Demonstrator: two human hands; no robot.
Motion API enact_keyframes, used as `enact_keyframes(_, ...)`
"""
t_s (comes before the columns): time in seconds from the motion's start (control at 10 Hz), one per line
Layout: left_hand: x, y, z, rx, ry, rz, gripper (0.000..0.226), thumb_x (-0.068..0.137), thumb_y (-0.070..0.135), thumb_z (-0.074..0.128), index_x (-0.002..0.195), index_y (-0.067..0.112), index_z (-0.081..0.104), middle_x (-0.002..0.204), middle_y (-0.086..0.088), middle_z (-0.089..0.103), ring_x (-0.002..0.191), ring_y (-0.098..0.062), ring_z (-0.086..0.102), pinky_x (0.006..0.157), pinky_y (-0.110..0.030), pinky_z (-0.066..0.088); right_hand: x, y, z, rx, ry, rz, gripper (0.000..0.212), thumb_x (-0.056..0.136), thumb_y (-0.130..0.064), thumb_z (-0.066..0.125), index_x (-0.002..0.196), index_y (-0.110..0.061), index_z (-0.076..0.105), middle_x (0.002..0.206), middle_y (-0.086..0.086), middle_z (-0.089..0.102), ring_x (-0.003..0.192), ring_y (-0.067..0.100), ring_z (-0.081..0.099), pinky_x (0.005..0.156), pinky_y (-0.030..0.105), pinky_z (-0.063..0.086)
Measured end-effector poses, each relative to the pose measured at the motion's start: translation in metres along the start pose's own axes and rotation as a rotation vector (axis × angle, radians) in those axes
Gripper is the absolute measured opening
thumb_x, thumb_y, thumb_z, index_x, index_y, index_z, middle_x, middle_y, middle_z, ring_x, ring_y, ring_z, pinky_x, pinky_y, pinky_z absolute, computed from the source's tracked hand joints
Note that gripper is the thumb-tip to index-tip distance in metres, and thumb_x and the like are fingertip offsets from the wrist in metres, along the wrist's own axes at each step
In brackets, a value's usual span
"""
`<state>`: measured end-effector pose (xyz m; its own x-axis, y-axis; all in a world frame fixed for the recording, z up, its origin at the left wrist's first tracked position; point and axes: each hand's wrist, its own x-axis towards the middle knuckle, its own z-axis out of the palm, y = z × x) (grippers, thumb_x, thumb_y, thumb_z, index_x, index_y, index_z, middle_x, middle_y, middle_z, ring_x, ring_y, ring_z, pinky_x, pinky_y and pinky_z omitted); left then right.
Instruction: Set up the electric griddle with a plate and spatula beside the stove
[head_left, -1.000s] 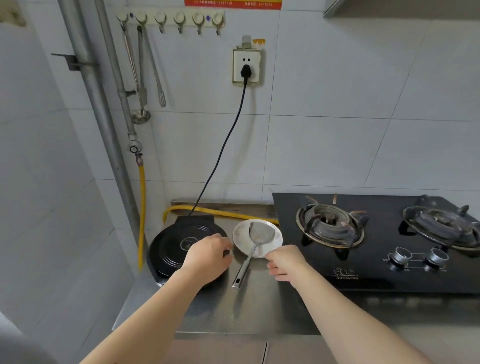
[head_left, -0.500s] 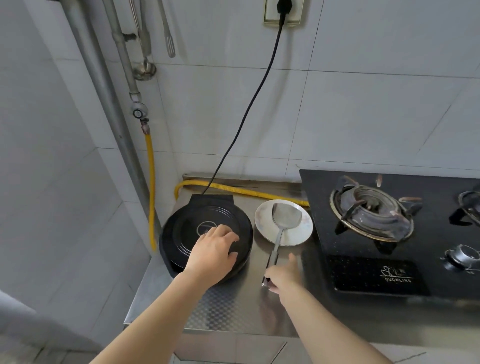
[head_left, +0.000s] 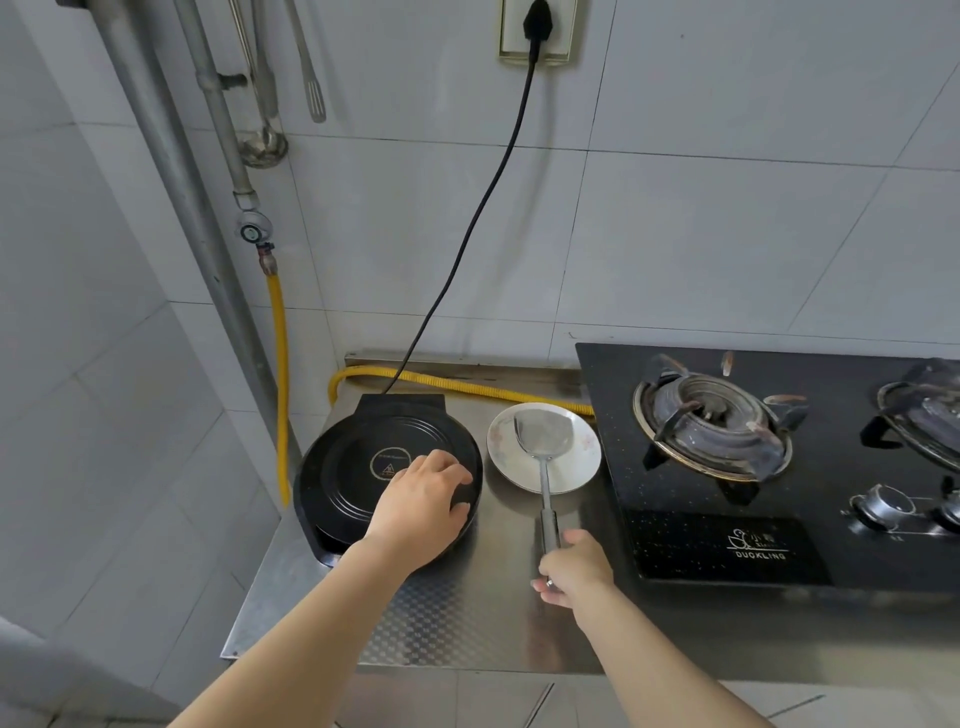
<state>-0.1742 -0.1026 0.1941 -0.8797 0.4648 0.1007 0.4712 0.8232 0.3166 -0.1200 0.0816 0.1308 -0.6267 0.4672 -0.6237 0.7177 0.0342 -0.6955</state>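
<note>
Stretching along a white-tiled wall (head_left: 727, 234), a steel table (head_left: 467, 623) carried a black two-burner gas stove (head_left: 691, 525) at its right end. A grey pipe (head_left: 214, 104) came down the corner, and a yellow hose (head_left: 280, 389) dropped from its valve, then ran along the back of the table toward the stove. A black cord (head_left: 483, 208) climbed the wall from the rear of the round black electric griddle (head_left: 353, 467), which sat near the table's left end with its lid closed.

Between griddle and stove, just beside each, sat a white plate (head_left: 506, 457). A metal spatula (head_left: 543, 431) lay with its blade flat in the plate and its handle reaching out over the front rim toward the person.

The left hand (head_left: 421, 509) rested on the right side of the griddle's lid, its grip curled over the lid's edge, fingers bent and thumb set below them. The right hand (head_left: 574, 569) held the end of the spatula's handle in a closed grip, near the stove's front left corner.

A ladle (head_left: 262, 140) hung on the wall beside the pipe, and the cord's plug sat in an outlet (head_left: 506, 31) at the top of the view.
</note>
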Motion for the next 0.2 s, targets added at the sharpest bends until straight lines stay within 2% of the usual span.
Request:
enact_keyframes(0.1,-0.0037,0.0028,-0.0030,0.011,-0.010,-0.003,0.038,0.091,0.030,0.054,0.129,0.024,0.055,0.136,0.004,0.047,0.123,-0.019,0.045,0.100,-0.032,0.040,-0.0066,0.0039,-0.0045,-0.047,-0.028,-0.013,0.056,0.085,0.003,0.046,0.137,-0.014,0.040,0.112,0.012,0.059,0.080,0.027,0.067,0.082,0.038,0.059)
enact_keyframes(0.2,-0.0040,0.0034,-0.0124,0.016,0.010,-0.002,0.039,0.091,0.030,0.055,0.129,0.024,0.054,0.136,0.003,0.048,0.123,-0.019,0.045,0.102,-0.033,0.039,-0.0117,-0.0048,-0.0133,-0.210,0.024,-0.102,0.056,0.082,-0.005,0.051,0.137,-0.013,0.044,0.119,0.009,0.058,0.104,0.027,0.060,0.093,0.037,0.052)
